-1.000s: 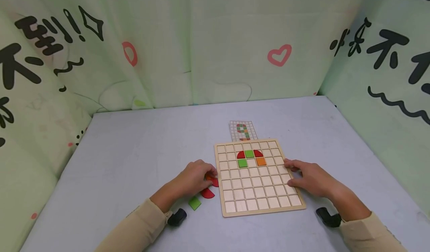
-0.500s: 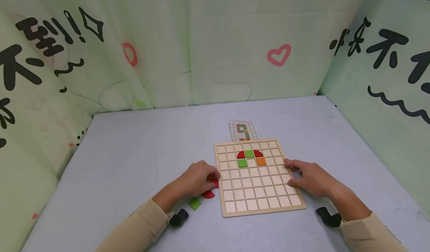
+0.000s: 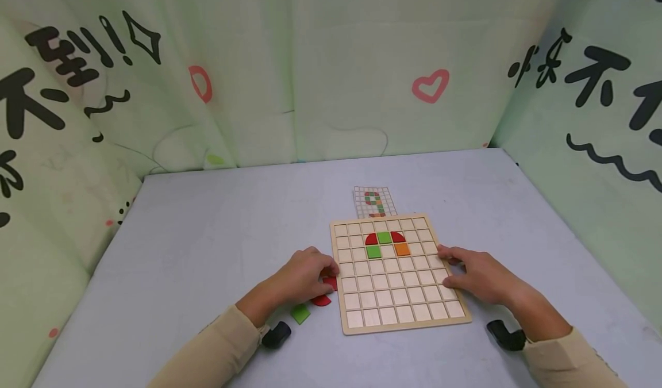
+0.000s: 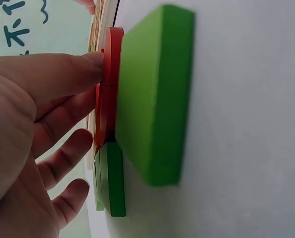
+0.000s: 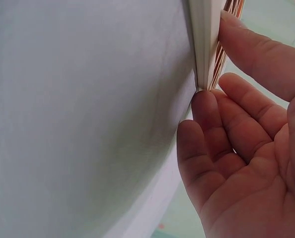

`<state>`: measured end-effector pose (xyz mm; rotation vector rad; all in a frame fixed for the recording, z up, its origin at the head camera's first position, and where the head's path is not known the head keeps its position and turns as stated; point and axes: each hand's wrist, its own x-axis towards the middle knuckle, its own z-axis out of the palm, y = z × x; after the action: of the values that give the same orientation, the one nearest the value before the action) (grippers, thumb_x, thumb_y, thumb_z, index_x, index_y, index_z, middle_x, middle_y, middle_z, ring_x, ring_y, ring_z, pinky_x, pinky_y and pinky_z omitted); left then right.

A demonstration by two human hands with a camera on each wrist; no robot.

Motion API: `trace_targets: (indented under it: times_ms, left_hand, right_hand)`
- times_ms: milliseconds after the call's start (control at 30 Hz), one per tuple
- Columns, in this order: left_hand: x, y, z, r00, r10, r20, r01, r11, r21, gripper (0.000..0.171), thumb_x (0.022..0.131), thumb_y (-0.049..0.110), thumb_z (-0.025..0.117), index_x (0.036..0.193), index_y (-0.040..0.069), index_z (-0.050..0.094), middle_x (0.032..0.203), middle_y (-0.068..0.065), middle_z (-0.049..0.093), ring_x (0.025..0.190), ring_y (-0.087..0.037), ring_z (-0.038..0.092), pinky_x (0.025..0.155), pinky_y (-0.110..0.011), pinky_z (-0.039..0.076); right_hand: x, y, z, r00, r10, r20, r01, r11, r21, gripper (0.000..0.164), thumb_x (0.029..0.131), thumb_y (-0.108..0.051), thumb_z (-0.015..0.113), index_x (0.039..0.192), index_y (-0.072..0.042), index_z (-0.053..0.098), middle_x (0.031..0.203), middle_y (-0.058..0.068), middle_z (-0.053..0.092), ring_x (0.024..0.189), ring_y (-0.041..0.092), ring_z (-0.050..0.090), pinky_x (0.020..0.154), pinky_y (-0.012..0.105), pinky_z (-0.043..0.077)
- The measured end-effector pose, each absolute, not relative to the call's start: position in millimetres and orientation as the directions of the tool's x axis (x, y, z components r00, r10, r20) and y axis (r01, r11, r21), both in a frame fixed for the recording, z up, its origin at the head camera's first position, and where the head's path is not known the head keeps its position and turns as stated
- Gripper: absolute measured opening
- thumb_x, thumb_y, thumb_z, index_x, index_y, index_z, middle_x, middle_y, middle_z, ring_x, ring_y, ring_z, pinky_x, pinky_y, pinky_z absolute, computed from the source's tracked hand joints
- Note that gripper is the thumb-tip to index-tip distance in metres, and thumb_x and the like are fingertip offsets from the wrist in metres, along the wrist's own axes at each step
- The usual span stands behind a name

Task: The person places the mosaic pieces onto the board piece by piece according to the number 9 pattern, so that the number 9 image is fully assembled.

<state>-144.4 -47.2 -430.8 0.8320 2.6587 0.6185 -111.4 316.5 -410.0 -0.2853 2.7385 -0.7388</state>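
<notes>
Down in the lower middle of the head view there's a wooden grid board (image 3: pixel 398 273) on the pale blue table (image 3: pixel 217 233), with red, green and orange tiles slotted near its top. The left hand (image 3: pixel 302 276) sits at the board's left edge with its fingers on a red tile (image 3: pixel 329 283); a red half-round piece (image 3: pixel 321 300) and a loose green square (image 3: pixel 300 313) lie just beside it. The left wrist view shows what the head view can't: a fingertip (image 4: pixel 90 67) pressed against the red tile's edge (image 4: pixel 110 89), fingers curled loosely, though I can't tell if it's really pinched. That green square (image 4: pixel 155 94) fills the centre of that frame. The right hand (image 3: pixel 478 276) rests on the board's right side, fingers relaxed and fairly straight; the right wrist view shows fingertips (image 5: pixel 207 106) touching the board's edge (image 5: pixel 205 44). Above the board lies a small pattern card (image 3: pixel 374 201). The curtain behind has big black characters; "不" is readable at upper right.
</notes>
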Motion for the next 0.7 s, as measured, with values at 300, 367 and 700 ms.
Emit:
trace_targets:
  times_ms: [300, 367, 700]
  left_hand:
    - [-144.4, -44.7, -429.3, -0.784, 0.609, -0.124, 0.512, 0.746, 0.427, 0.019, 0.086, 0.022, 0.079, 0.103, 0.019, 0.071, 0.087, 0.014, 0.06, 0.094, -0.011, 0.049, 0.085, -0.034, 0.042]
    - [-144.2, -43.8, -428.5, -0.785, 0.605, -0.129, 0.51, 0.751, 0.421, 0.019, 0.086, 0.023, 0.079, 0.103, 0.019, 0.071, 0.088, 0.014, 0.06, 0.094, -0.011, 0.049, 0.085, -0.034, 0.041]
    - [-143.2, -42.9, -428.5, -0.791, 0.599, -0.129, 0.508, 0.759, 0.409, 0.017, 0.087, 0.024, 0.079, 0.101, 0.019, 0.071, 0.087, 0.013, 0.06, 0.09, -0.011, 0.048, 0.086, -0.035, 0.041]
  right_hand:
    - [-111.3, 316.8, -409.3, -0.939, -0.271, -0.213, -0.129, 0.849, -0.513, 0.063, 0.087, -0.024, 0.076, 0.14, 0.002, 0.053, 0.139, 0.024, 0.054, 0.123, 0.044, 0.051, 0.097, 0.059, 0.041]
    - [-111.2, 316.9, -409.2, -0.938, -0.273, -0.211, -0.13, 0.846, -0.517, 0.063, 0.087, -0.024, 0.076, 0.14, 0.002, 0.053, 0.14, 0.024, 0.054, 0.124, 0.044, 0.051, 0.097, 0.059, 0.041]
    - [-110.9, 316.7, -408.6, -0.938, -0.276, -0.208, -0.132, 0.843, -0.522, 0.063, 0.087, -0.024, 0.077, 0.139, 0.002, 0.053, 0.142, 0.023, 0.052, 0.124, 0.043, 0.051, 0.097, 0.059, 0.041]
